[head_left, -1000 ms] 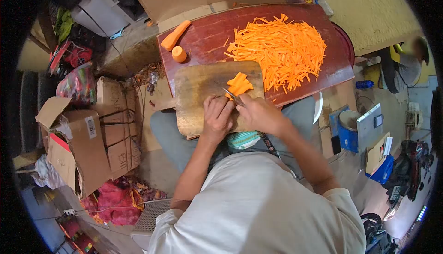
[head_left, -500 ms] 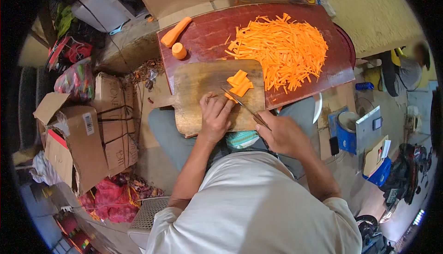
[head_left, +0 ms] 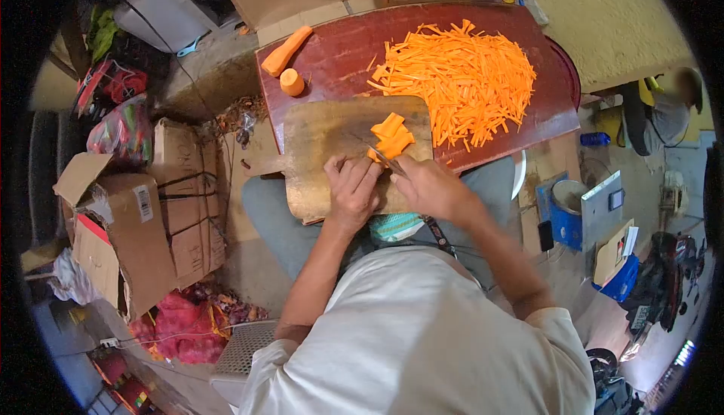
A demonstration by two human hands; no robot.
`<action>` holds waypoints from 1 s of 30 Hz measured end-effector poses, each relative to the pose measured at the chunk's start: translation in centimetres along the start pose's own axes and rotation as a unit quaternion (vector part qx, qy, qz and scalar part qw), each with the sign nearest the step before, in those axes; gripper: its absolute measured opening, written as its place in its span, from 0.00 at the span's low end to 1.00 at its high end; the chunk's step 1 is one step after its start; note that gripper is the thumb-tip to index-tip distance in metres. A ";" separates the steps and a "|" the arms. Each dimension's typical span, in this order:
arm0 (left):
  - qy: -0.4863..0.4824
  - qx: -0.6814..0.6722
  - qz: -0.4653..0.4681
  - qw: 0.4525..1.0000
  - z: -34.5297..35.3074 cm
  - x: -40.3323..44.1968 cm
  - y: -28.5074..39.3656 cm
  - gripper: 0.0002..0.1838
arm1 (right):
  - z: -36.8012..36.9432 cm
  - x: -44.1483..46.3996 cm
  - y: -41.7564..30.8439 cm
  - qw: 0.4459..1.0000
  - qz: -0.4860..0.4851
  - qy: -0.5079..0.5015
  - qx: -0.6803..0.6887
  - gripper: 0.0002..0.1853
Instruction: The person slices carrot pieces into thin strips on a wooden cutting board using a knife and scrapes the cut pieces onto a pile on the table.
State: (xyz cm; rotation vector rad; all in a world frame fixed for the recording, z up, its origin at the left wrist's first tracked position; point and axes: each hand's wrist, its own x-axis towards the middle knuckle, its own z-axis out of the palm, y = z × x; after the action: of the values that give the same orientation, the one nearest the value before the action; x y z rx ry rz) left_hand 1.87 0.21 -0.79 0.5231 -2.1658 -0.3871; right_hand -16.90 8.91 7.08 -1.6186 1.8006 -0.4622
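My right hand (head_left: 431,189) is closed on a knife (head_left: 387,160), its blade angled up and left beside several carrot slices (head_left: 392,136) on the wooden cutting board (head_left: 320,132). My left hand (head_left: 353,189) presses with curled fingers on the board, left of the blade; what lies under its fingertips is hidden. A large heap of carrot strips (head_left: 460,83) covers the right part of the red table (head_left: 347,45). At the table's left end lie a peeled carrot (head_left: 286,50) and a short carrot piece (head_left: 292,82).
Cardboard boxes (head_left: 128,230) stand at the left, with a red net sack (head_left: 181,328) below them. On the right are a blue bucket (head_left: 566,215) and a blue bottle (head_left: 595,139). Another person (head_left: 667,117) is at the far right.
From half a second ago, my right hand has moved up and left with the knife, closer to my left hand. My left hand has barely moved.
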 end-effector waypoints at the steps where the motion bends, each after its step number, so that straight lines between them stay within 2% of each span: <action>1: -0.006 0.001 0.001 1.000 -0.1 -0.1 -0.1 0.28 | -0.3 0.0 0.0 1.000 -0.022 0.006 0.009 0.15; 2: -0.010 0.003 0.001 1.000 0.0 -0.1 -0.2 0.28 | -0.8 0.1 0.0 0.999 -0.044 0.012 0.017 0.15; 5: -0.015 0.002 -0.005 1.000 0.0 -0.1 -0.1 0.28 | -2.2 -1.8 -1.1 0.996 -0.006 0.006 0.091 0.14; 8: -0.022 0.007 -0.008 1.000 -0.3 -0.1 -0.1 0.29 | -3.0 -4.3 -2.0 0.999 -0.008 0.011 0.035 0.16; 11: -0.007 0.007 -0.003 1.000 0.1 -0.1 0.0 0.29 | -4.5 -5.3 -3.6 0.998 0.037 -0.054 0.010 0.17; 14: 0.000 0.003 -0.004 1.000 0.0 0.0 0.1 0.29 | -3.9 -5.5 -3.1 0.997 0.057 -0.046 0.015 0.15; 17: 0.003 0.008 -0.002 1.000 0.2 -0.2 -0.2 0.27 | -3.1 -4.8 -2.7 0.998 0.052 -0.043 0.018 0.15; 20: 0.007 0.009 0.002 1.000 0.5 -0.3 -0.2 0.27 | -0.7 -2.1 -0.4 0.999 -0.030 -0.008 0.033 0.17; 23: 0.016 0.011 0.012 1.000 0.5 -0.1 -0.2 0.27 | 0.3 0.9 0.9 1.000 0.006 -0.014 -0.011 0.16; 29: 0.013 0.015 0.007 1.000 0.3 -0.2 -0.2 0.27 | -1.8 -0.2 -1.1 0.994 0.005 0.029 0.109 0.14; 30: 0.008 0.015 0.001 1.000 0.1 -0.3 -0.1 0.27 | -2.4 -1.1 -1.5 0.995 0.007 0.020 0.093 0.14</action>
State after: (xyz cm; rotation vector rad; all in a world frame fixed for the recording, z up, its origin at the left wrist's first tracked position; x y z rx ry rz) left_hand 2.03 0.31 -1.08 0.5395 -2.1598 -0.3486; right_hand -17.37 9.34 10.07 -1.4783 1.7413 -0.6403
